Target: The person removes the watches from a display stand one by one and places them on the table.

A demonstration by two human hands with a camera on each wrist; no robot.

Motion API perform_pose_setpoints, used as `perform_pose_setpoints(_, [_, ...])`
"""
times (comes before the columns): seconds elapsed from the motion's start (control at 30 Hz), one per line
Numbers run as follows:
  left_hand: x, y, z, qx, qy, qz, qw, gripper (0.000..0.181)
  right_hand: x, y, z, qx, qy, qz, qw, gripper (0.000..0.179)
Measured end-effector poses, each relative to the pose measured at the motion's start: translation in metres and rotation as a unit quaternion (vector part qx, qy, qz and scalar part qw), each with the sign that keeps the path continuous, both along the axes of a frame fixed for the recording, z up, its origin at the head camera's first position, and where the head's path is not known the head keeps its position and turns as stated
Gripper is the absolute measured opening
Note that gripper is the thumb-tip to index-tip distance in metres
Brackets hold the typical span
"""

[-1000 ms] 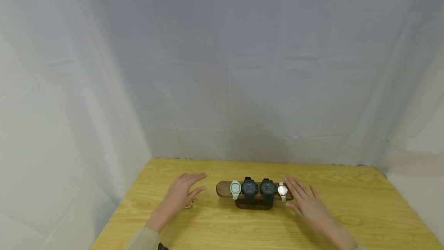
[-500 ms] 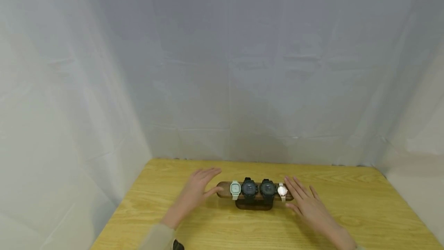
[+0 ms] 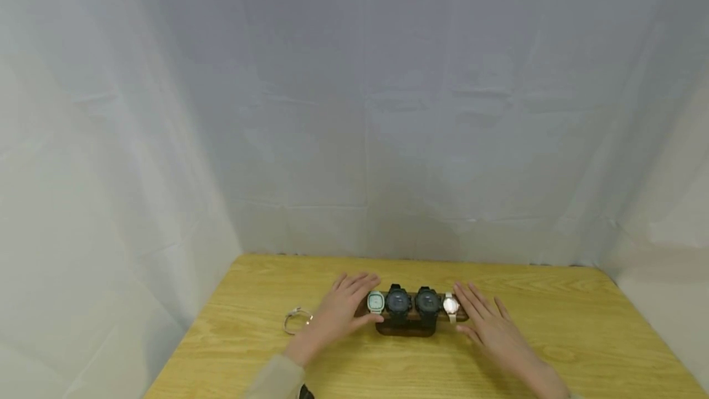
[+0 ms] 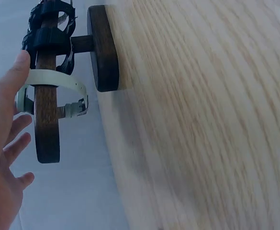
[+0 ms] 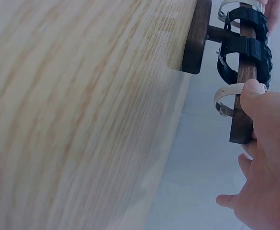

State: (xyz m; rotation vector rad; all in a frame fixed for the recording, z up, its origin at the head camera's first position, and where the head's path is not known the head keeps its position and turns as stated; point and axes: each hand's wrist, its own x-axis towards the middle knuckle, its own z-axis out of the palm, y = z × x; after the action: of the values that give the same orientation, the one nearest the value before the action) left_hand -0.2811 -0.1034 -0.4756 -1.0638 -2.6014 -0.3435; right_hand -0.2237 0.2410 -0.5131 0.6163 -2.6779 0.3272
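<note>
four watches (image 3: 398,302) are on the stand (image 3: 406,330), one thin band (image 3: 295,311) left off! left hand (image 3: 339,311), right hand (image 3: 493,327) flank the watches, fingers straight.

Yellow wood-grain table (image 3: 559,337), dark wooden watch stand (image 3: 406,329), thin looped band (image 3: 294,311)

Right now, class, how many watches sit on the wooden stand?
4, left to right: mint watch, black watch, second black watch, white-strapped watch at the right end. None looks hidden.

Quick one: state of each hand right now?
Left hand: open, at the mint watch end of the watch stand; contact unclear.
Right hand: open, at the stand's opposite end; contact unclear.
</note>
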Motion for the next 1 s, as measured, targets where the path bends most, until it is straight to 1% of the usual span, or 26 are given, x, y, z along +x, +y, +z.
perform_pose_setpoints(0.13, [0.0013, 0.0038, -0.0027, 0.017, -0.014, -0.006, 0.9997, 0.074, 0.0000, -0.0002, 0.0005, -0.001, 0.001, 0.001, 1.0000, 0.080])
perform_pose_setpoints(0.23, [0.0012, 0.0051, -0.0051, 0.032, -0.006, -0.014, 0.9994, 0.070, 0.0002, -0.0008, 0.0010, -0.004, 0.002, 0.002, 1.0000, 0.080])
perform_pose_setpoints(0.37, [0.0003, 0.0058, -0.0071, 0.033, 0.012, -0.015, 0.9993, 0.065, 0.0005, -0.0010, 0.0015, -0.004, 0.004, 0.002, 1.0000, 0.078])
perform_pose_setpoints(0.67, [-0.0004, 0.0057, -0.0064, 0.030, 0.013, -0.019, 0.9993, 0.065, 0.0007, -0.0004, 0.0013, -0.004, 0.022, 0.004, 0.9997, 0.076])
perform_pose_setpoints(0.87, [0.0002, 0.0036, -0.0055, 0.028, 0.001, -0.016, 0.9995, 0.064, -0.0001, -0.0003, 0.0012, -0.005, -0.004, 0.000, 1.0000, 0.076])
perform_pose_setpoints(1.0, [-0.0009, 0.0002, -0.0072, 0.032, 0.001, -0.019, 0.9993, 0.063, -0.0007, 0.0000, 0.0010, -0.007, -0.006, -0.001, 1.0000, 0.076])
